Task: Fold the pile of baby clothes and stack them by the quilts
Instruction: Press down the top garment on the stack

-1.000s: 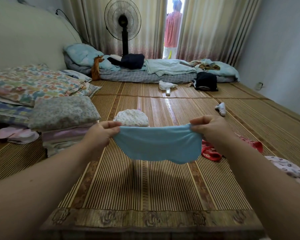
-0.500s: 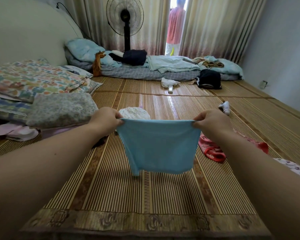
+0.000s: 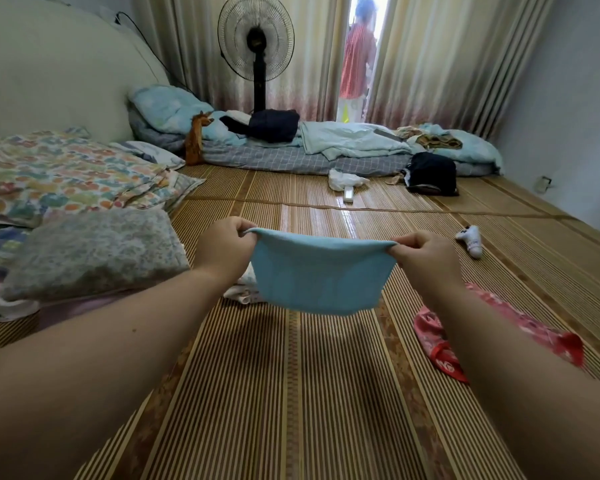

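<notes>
Hangs mid-frame between left hand (image 3: 224, 251) and right hand (image 3: 426, 258): small cloth (image 3: 317, 275), above the floor mat (image 3: 291, 393). Left of it, stacked quilts (image 3: 94, 251); just behind, a half-hidden garment (image 3: 243, 291); lower right, a loose garment (image 3: 437, 344); mid-right, a sock (image 3: 470, 239); across the top, bedding (image 3: 326, 157) before a fan (image 3: 256, 39).

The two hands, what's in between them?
A light blue cloth spans the gap in the head view. The left hand pinches one top corner, the right hand the other, and it hangs above the striped mat.
</notes>
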Motion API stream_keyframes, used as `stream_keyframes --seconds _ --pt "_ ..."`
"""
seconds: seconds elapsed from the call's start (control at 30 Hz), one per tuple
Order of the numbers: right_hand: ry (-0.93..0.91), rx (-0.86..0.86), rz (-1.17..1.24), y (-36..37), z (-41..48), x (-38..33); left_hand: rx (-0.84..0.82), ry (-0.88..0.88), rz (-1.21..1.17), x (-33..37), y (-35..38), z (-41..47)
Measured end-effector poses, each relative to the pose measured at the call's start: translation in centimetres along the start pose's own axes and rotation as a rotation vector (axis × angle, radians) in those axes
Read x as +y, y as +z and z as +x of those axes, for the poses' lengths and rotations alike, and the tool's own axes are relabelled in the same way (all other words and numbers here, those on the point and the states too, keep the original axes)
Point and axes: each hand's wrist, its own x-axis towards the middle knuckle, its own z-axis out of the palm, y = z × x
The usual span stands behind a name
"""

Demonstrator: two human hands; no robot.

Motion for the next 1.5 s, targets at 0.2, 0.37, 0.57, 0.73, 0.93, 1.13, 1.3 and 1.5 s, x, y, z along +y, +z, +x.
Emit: stream_keyframes --seconds 0.2,0.37,0.57,0.73,0.93,1.13,1.3,1.5 --pt "-0.07 -0.098 -0.097 -0.9 -5.4 2.0 -0.103 0.088 -0.067 -2.2 -0.4 -5.8" --pt "0.023 -0.268 -0.345 -1.4 -14.7 7.2 -0.415 0.155 0.139 -6.2 -0.4 -15.2" --pt "0.059 -0.424 -0.447 -3.1 -20.9 10.2 -0.631 0.197 0.266 -8.1 -1.0 -21.8" --pt "0.043 -0.565 -0.533 -5.4 -21.6 9.7 -0.749 0.274 0.265 -8.5 -3.2 -23.3" --pt "0.075 -0.505 -0.439 -5.0 -17.2 7.3 -0.64 0.135 0.047 -6.5 -3.7 -19.7" --pt "0.169 -0.38 -0.485 -0.3 -11.0 8.0 -0.488 -0.156 0.096 -6.6 0.4 -12.8" --pt "0.245 -0.307 -0.553 1.9 -11.2 9.9 -0.639 -0.426 0.379 -7.5 4.0 -11.9" --pt "0.122 -0.427 -0.597 2.8 -15.1 11.1 -0.737 -0.502 0.533 -7.6 4.5 -13.3"
